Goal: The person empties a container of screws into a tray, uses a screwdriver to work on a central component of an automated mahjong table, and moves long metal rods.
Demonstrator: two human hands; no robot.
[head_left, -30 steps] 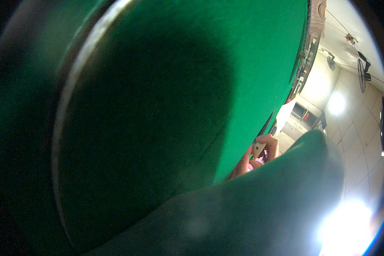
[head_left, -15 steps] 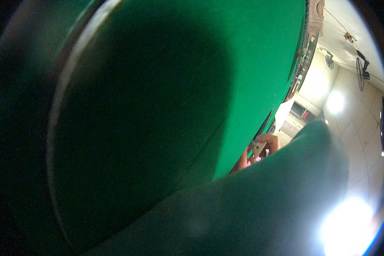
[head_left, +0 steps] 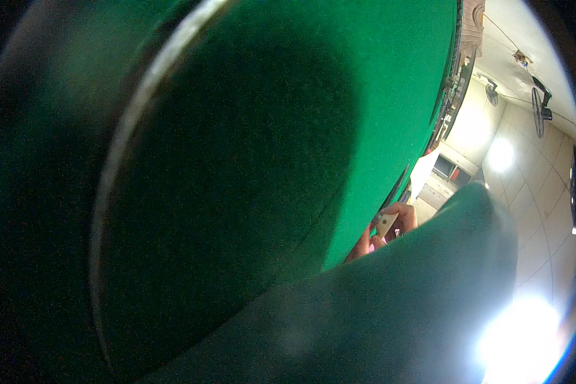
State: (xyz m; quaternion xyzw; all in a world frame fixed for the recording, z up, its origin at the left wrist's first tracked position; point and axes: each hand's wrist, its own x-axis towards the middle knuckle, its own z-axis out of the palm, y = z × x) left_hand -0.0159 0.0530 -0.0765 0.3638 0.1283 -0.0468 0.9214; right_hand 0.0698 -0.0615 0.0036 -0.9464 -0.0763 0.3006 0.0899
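Beyond the edge of a large green surface, both hands appear small and close together. A cream-coloured piece with a dark round hole [head_left: 384, 223] is held between them. My right hand [head_left: 406, 216] curls its fingers over the upper right side of the piece. From the lower left, my left hand [head_left: 360, 248] reaches up, its fingertips bunched at the piece's lower side. A bit of pink shows just below. Teal-green cloth [head_left: 422, 275] in the foreground hides the wrists and part of the fingers.
The green surface [head_left: 390, 83] fills the middle, deeply shadowed at left, where a pale curved strip [head_left: 109, 185] crosses it. Cluttered dark items [head_left: 451, 96] line its right edge. A white sheet [head_left: 422, 173], wall fans [head_left: 539, 112], a tiled wall and bright lights lie farther right.
The view has shifted slightly, so the pale strip sits farther right and the room a little farther left. Both hands stay on the cream piece, which looks slightly turned.
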